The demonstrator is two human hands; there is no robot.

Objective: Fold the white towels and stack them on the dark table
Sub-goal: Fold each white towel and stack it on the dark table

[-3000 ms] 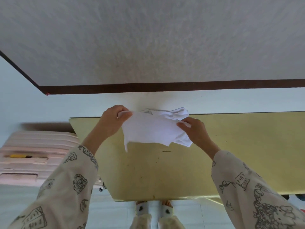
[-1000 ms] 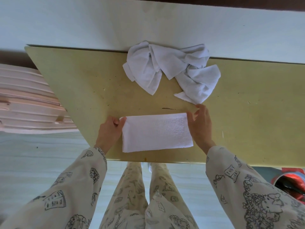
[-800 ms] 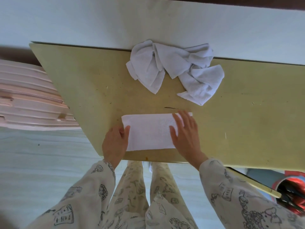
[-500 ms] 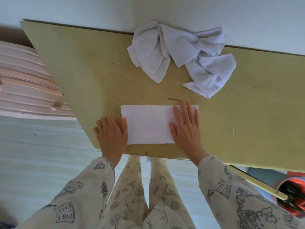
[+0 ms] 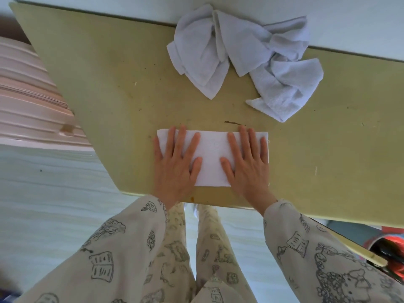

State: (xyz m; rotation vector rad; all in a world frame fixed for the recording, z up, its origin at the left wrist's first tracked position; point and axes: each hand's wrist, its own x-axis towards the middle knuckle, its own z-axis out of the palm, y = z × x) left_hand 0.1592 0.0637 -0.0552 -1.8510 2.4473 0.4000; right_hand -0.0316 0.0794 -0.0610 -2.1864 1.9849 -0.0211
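Note:
A folded white towel (image 5: 211, 157) lies flat as a long rectangle near the front edge of the olive-yellow table (image 5: 105, 68). My left hand (image 5: 176, 162) presses flat on the towel's left end, fingers straight and spread. My right hand (image 5: 248, 162) presses flat on its right end the same way. Further back, a heap of crumpled white towels (image 5: 244, 55) lies against the table's far edge.
A pale pink ribbed case (image 5: 28, 101) stands to the left of the table. A red and black object (image 5: 389, 252) shows at the lower right, under a slanted table leg (image 5: 358, 248). A white wall runs behind the table.
The towel went from held in the air to folded flat on the table. My left hand has slid from beside the towel onto its left end; my right hand has stayed pressed on it.

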